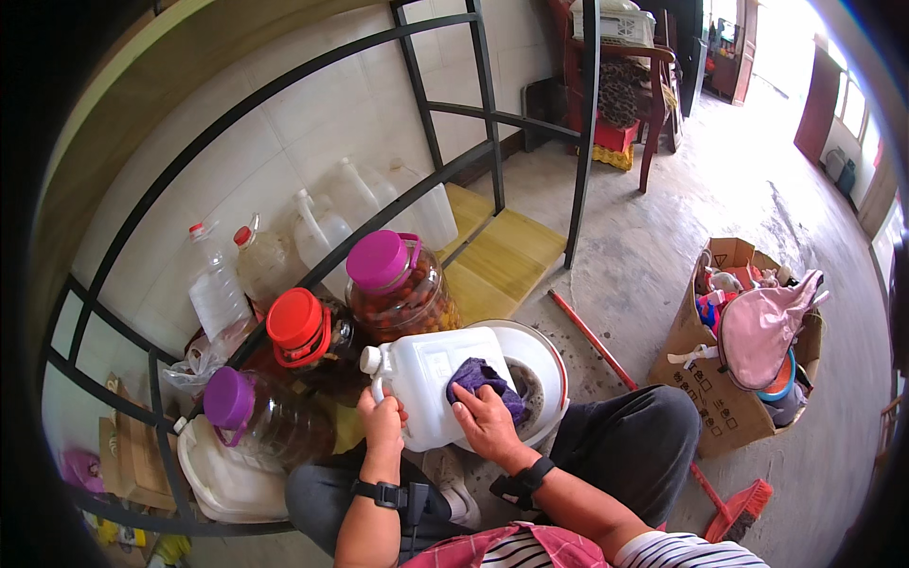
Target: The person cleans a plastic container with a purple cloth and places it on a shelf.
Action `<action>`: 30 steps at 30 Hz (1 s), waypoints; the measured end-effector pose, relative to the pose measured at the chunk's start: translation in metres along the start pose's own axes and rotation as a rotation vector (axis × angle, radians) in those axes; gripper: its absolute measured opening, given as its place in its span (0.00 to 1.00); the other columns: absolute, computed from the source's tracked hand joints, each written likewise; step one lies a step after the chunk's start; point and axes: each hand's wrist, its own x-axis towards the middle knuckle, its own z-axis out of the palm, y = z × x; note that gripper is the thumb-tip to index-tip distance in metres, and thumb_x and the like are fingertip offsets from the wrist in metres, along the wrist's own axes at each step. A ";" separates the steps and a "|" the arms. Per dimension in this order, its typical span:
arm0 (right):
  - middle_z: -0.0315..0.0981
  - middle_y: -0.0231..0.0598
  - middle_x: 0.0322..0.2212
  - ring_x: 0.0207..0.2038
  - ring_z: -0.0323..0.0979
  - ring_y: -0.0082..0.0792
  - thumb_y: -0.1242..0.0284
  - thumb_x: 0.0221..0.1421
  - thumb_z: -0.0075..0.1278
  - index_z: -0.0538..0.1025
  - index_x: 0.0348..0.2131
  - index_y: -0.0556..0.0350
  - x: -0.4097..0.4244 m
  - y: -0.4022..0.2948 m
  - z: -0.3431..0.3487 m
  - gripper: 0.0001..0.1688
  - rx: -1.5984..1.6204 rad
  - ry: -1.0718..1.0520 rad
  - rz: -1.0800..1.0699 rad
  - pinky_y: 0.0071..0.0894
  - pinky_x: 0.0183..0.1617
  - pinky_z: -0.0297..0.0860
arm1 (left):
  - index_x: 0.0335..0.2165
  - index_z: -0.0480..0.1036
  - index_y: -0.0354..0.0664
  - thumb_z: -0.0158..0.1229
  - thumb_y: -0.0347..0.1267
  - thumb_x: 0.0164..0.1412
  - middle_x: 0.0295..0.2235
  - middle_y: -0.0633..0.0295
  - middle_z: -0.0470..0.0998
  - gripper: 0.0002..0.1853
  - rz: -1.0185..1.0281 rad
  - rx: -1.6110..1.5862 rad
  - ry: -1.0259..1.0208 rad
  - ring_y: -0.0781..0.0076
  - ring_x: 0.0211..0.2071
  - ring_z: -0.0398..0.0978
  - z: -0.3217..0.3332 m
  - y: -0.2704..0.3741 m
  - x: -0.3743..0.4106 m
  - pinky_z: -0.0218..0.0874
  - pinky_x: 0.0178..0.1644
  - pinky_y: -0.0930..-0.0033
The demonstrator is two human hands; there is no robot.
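A white plastic jerrycan (419, 383) with a white screw cap lies tilted over a white bucket (550, 355). My left hand (383, 419) is closed around the jerrycan's handle. In my right hand (486, 426) is a bunched dark purple cloth (483, 383), pressed against the can's broad side. Murky, foamy water (529, 390) shows in the bucket, partly hidden by the can and the cloth.
Glass jars with a magenta lid (376, 259), a red lid (295, 317) and a purple lid (229, 397) stand at the left, by a black metal frame (589, 142). Behind are several empty plastic jugs (319, 227). At right are a cardboard box (717, 405) and a red broom (738, 508).
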 end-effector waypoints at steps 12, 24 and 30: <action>0.68 0.53 0.31 0.36 0.71 0.52 0.61 0.55 0.51 0.77 0.45 0.45 -0.004 0.117 0.006 0.19 -0.129 0.199 0.429 0.45 0.42 0.67 | 0.29 0.64 0.40 0.43 0.21 0.45 0.17 0.63 0.67 0.09 0.002 -0.003 -0.070 0.76 0.11 0.63 0.011 -0.001 0.003 0.52 0.13 0.75; 0.70 0.50 0.28 0.32 0.72 0.51 0.64 0.53 0.51 0.79 0.40 0.44 0.003 0.082 0.003 0.14 -0.186 0.184 0.310 0.44 0.37 0.69 | 0.29 0.63 0.40 0.43 0.21 0.44 0.16 0.63 0.66 0.09 -0.008 -0.018 -0.041 0.75 0.11 0.63 0.006 -0.001 0.003 0.51 0.12 0.75; 0.71 0.48 0.29 0.36 0.72 0.49 0.62 0.54 0.51 0.79 0.41 0.44 0.002 0.119 0.002 0.16 -0.213 0.201 0.421 0.44 0.42 0.68 | 0.28 0.63 0.40 0.43 0.20 0.43 0.16 0.64 0.66 0.09 0.019 -0.013 -0.056 0.75 0.11 0.63 0.015 0.001 0.001 0.51 0.13 0.76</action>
